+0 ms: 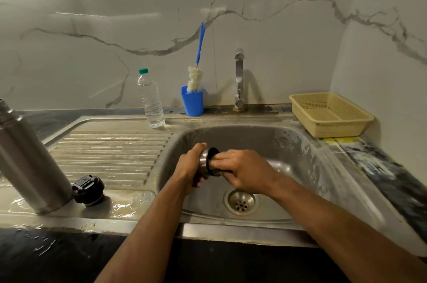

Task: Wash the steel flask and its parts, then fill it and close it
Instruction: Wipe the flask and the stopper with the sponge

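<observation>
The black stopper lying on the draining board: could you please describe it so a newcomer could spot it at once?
Start at the steel sink's ribbed draining board, left of the basin. At its wet near edge stands the tall steel flask body, and the round black plastic stopper lies against its base. It is the only dark, squat thing there.

Mid-frame over the sink (300, 144), your left hand (191, 165) grips the steel cap (205, 162) while your right hand (242, 169) has fingers inside it. Flask (27, 158) and stopper (87, 189) stand lower left.

flask (27, 158): brushed steel | sink (307, 158): dull wet steel | basket (328, 116): matt plastic | wall (92, 17): glossy marble
</observation>
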